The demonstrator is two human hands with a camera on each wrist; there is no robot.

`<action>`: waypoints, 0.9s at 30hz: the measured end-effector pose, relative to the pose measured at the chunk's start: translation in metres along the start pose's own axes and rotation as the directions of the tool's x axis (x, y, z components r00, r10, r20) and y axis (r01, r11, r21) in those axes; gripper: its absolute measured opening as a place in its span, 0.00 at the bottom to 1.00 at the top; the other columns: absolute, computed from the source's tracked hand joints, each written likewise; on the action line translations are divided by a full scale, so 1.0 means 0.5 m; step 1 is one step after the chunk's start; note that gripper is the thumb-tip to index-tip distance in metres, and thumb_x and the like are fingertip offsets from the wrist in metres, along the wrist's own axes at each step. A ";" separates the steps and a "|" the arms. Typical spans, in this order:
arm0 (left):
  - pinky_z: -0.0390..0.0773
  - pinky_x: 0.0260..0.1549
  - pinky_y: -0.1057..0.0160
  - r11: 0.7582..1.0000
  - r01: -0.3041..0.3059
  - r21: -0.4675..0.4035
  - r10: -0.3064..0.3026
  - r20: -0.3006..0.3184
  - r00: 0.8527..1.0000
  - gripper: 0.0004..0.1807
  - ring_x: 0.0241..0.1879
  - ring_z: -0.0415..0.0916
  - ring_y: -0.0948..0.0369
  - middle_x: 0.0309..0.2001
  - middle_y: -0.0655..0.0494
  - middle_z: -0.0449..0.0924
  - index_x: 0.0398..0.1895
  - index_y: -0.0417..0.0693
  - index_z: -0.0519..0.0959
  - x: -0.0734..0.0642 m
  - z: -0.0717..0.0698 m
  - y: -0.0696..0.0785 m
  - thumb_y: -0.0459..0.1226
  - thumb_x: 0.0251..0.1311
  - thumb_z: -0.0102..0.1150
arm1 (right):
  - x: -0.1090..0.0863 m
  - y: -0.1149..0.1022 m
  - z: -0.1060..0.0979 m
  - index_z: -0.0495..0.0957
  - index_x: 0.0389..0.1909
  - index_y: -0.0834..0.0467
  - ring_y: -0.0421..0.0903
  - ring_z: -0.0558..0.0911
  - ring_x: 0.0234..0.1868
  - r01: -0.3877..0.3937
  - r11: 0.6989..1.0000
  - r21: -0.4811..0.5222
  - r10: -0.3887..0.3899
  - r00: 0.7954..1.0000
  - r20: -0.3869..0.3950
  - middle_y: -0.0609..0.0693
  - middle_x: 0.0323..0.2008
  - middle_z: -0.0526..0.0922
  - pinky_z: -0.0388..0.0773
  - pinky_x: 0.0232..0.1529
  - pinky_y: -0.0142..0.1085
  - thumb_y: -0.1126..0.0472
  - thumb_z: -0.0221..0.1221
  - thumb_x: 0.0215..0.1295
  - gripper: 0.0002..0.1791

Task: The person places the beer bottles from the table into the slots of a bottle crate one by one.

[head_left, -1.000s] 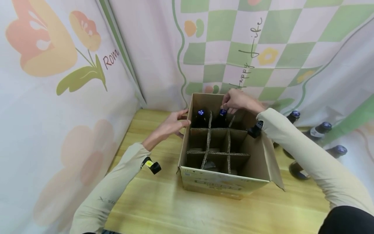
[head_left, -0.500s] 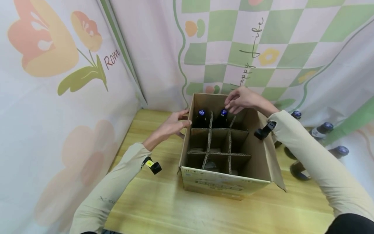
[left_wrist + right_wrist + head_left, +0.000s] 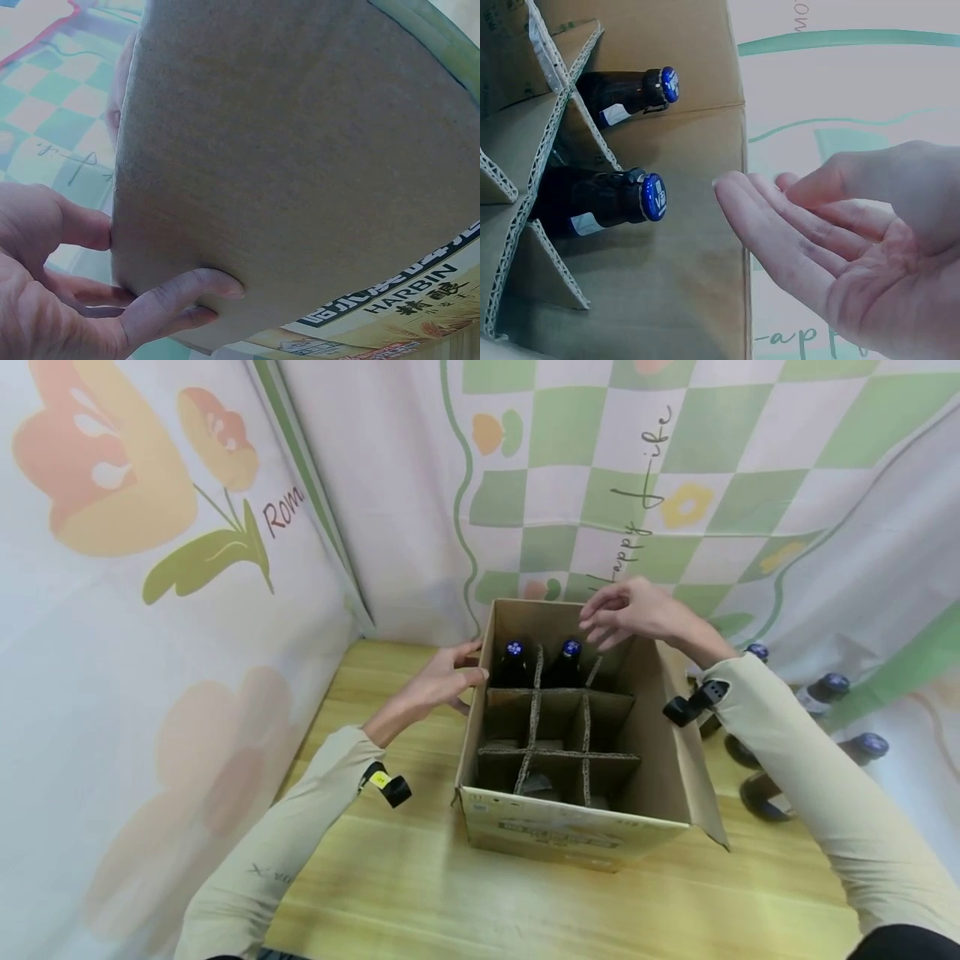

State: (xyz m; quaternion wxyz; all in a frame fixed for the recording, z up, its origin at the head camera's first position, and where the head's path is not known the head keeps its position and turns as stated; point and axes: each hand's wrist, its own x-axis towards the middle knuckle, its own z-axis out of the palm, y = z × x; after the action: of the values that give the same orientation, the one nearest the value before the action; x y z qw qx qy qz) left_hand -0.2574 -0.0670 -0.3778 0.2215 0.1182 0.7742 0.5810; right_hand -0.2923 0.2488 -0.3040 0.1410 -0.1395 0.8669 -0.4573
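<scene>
A cardboard box stands upright on the table, its top open and a corrugated divider splitting the inside into compartments. Two dark beer bottles with blue caps stand in the far row: the left bottle in the corner, the right bottle beside it. My right hand hovers over the far right part of the box, fingers loosely bent, nothing held. In the right wrist view a gap separates its fingertips from the nearer cap. My left hand rests with relaxed fingers against the box's left wall.
Several more capped bottles stand on the table right of the box, partly behind my right forearm. A flap leans outward on the box's right side. Patterned curtains hang close behind and on the left.
My right hand has let go of the right bottle's cap and moved up and to the right, away from it. The left hand stays at the box wall.
</scene>
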 end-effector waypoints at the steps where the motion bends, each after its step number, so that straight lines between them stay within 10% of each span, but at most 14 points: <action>1: 0.91 0.31 0.60 1.000 0.001 -0.001 -0.001 -0.001 1.000 0.41 0.58 0.79 0.44 0.82 0.37 0.51 0.85 0.47 0.49 0.000 0.000 -0.001 0.32 0.73 0.54 | -0.004 0.000 -0.001 0.74 0.58 0.79 0.46 0.90 0.34 0.010 1.000 -0.001 -0.010 1.000 -0.012 0.62 0.44 0.89 0.92 0.38 0.42 0.72 0.54 0.77 0.15; 27: 0.92 0.33 0.58 0.999 0.003 -0.035 -0.003 0.009 1.000 0.41 0.66 0.75 0.43 0.81 0.39 0.54 0.85 0.49 0.50 -0.001 -0.002 -0.002 0.33 0.74 0.56 | -0.111 0.105 -0.054 0.80 0.54 0.72 0.42 0.91 0.34 0.092 0.995 0.047 -0.070 0.934 -0.350 0.41 0.35 0.91 0.91 0.39 0.38 0.67 0.56 0.78 0.13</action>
State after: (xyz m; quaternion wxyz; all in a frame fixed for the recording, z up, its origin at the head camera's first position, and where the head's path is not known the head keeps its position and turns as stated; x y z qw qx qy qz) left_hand -0.2573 -0.0685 -0.3785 0.2280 0.1159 0.7631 0.5935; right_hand -0.2573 0.3180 -0.3265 -0.0292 -0.0877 0.8569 -0.5071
